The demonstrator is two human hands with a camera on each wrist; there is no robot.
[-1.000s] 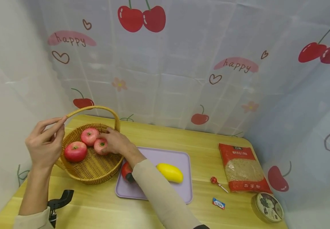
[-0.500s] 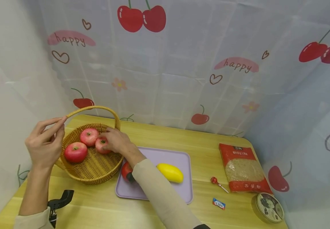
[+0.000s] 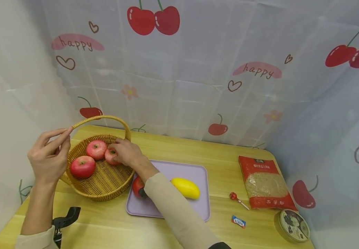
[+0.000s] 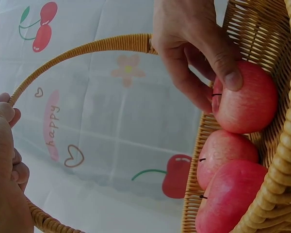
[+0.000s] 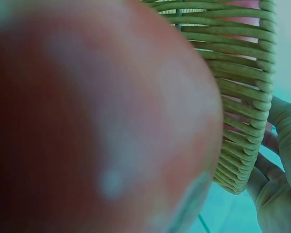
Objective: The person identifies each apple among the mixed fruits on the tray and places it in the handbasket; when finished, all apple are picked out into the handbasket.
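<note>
A wicker basket (image 3: pixel 104 197) with a tall handle (image 3: pixel 112 117) stands at the left of the table. My left hand (image 3: pixel 49 155) pinches the left side of that handle between thumb and fingers. Inside the basket lie three apples: one at the left (image 3: pixel 83 167), one at the back (image 3: pixel 97 149), and a third (image 3: pixel 111 157) at the right, which my right hand (image 3: pixel 126 152) grips. In the left wrist view the thumb and fingers of my right hand (image 4: pixel 199 48) are round that apple (image 4: pixel 247 102), which touches its neighbour (image 4: pixel 225 153).
Right of the basket lies a lilac tray (image 3: pixel 198 174) with a yellow mango (image 3: pixel 185 187) and a red fruit (image 3: pixel 138 186) partly under my right arm. Farther right are a lollipop (image 3: pixel 233 196), a small candy (image 3: pixel 238 221), a red food packet (image 3: pixel 265 181) and a round tin (image 3: pixel 294 225).
The apple under my right hand has shifted slightly back and to the right, and the hand with it. The back apple has shifted a little left. My left hand stays on the handle.
</note>
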